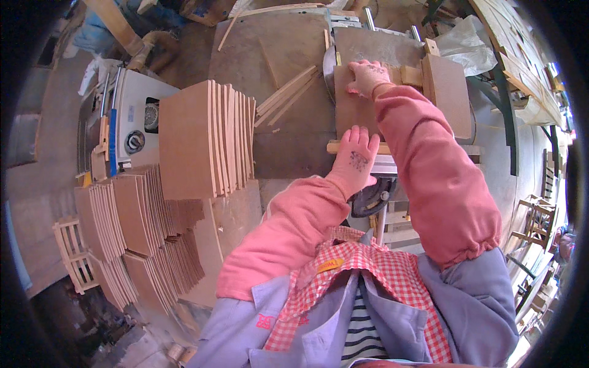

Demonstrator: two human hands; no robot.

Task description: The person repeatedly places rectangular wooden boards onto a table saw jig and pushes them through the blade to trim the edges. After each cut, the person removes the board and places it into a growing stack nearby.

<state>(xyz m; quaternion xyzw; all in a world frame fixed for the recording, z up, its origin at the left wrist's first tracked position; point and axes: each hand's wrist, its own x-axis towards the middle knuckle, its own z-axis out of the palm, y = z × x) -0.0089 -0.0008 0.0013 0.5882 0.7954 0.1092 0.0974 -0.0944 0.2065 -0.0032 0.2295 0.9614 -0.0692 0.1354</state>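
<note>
On the grey metal table (288,158), as the head view has it from above the worker: one brown panel (351,116), lying under the worker's two hands, just beside a curved metal edge (329,75), which I take to be the saw blade.

Right hand (369,78): over the far part of the panel, thumb set apart from the fingers, fingertips near its far edge; whether they pinch it, I cannot tell.

Left hand (354,161): across a pale wooden strip (334,147) at the panel's near side, fingers extended forward and slightly parted, thumb apart; any grip on the strip cannot be made out.

Below the left hand: one dark curved gauge (368,203), with knob.

Right of the right hand: one small wooden block (410,76), next to a brown pile (453,98).

Left of the panel: several thin wooden slats (294,89), lying loose; further left, one large layered stack (184,138) of brown boards, with smaller stacks (126,214) at its lower left.

State of the work, in my judgement: under way. The slats look like offcuts, so some cutting seems done. The panel in hand appears unfinished; which boards are cut and which remain, I cannot tell.
</note>
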